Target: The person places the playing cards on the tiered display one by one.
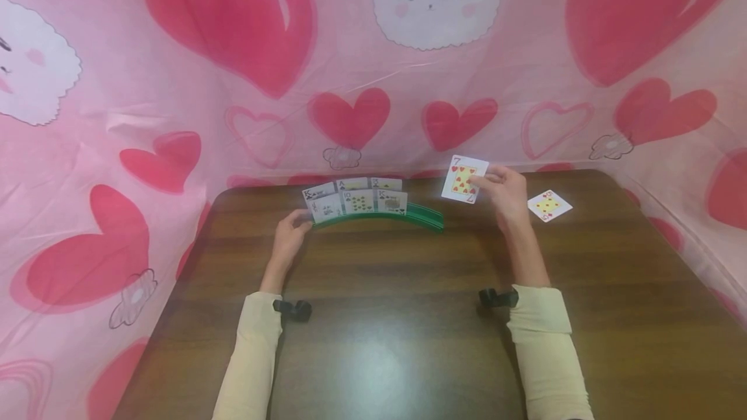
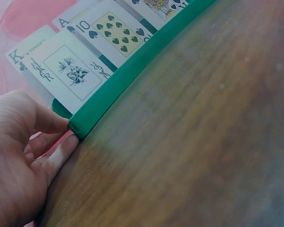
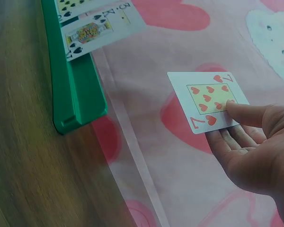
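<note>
A curved green playing card holder (image 1: 425, 215) stands at the far middle of the table. My left hand (image 1: 288, 238) pinches its left end between thumb and fingers, close beside the joker (image 2: 68, 71). In front with the joker stand the ten of spades (image 1: 358, 202) and king of spades (image 1: 392, 201); behind them, partly hidden, are a king (image 1: 316, 191), an ace (image 1: 353, 183) and a three (image 1: 386, 183). My right hand (image 1: 506, 194) holds up the seven of hearts (image 1: 454, 181), thumb across its face, right of the holder's bare end (image 3: 85, 92).
A card with red diamonds (image 1: 550, 206) lies face up on the brown wooden table (image 1: 373, 290), right of my right hand. Pink cloth with hearts (image 1: 350, 115) hangs behind the table and at its sides.
</note>
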Tool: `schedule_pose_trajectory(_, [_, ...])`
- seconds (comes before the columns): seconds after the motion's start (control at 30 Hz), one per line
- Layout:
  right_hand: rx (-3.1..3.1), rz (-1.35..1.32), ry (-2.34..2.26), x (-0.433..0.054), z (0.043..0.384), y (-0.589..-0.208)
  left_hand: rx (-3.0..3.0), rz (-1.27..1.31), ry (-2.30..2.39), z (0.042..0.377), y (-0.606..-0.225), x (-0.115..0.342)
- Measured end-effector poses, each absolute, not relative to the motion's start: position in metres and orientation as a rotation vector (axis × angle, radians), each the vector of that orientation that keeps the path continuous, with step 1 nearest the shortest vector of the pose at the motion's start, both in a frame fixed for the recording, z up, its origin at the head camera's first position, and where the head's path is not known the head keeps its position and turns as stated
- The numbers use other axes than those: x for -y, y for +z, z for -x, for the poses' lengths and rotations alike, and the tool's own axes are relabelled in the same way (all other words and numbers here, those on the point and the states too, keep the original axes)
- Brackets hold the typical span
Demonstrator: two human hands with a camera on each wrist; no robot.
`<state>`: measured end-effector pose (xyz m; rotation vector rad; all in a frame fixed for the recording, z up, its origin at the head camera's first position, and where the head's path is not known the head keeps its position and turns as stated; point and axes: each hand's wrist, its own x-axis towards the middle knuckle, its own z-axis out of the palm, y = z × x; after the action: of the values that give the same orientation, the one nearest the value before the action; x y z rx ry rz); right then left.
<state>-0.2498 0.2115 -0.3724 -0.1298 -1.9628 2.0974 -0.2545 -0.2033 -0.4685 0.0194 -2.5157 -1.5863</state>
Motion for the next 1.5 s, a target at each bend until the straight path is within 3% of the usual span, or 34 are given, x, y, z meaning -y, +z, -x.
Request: schedule_pose_trajectory(1.5, [2.194,0.079,1.806,-0.152,0.261,-0.413,2.513,-0.035,-1.588,0.256,-0.471,0.204])
